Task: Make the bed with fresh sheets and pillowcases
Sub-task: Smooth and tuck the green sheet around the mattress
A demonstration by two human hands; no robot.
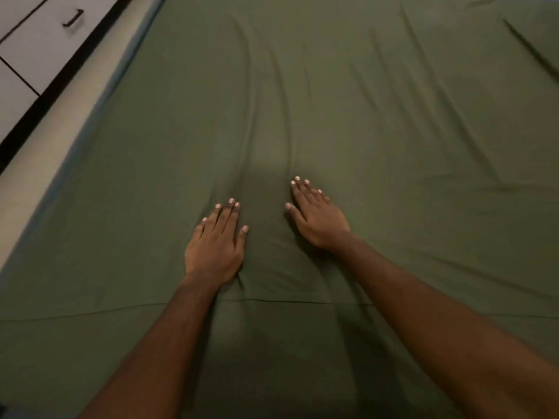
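Note:
A dark green sheet covers the whole bed and fills most of the view. Long creases run away from me down its middle, and a fold line crosses it near my forearms. My left hand lies flat on the sheet, palm down, fingers together. My right hand lies flat too, a little farther forward, a hand's width to the right of the left one. Neither hand holds any cloth. No pillow or pillowcase is in view.
The bed's left edge runs diagonally, with a strip of pale floor beside it. A white cabinet with black trim and a dark drawer handle stands at the top left. A deep fold marks the sheet's far right.

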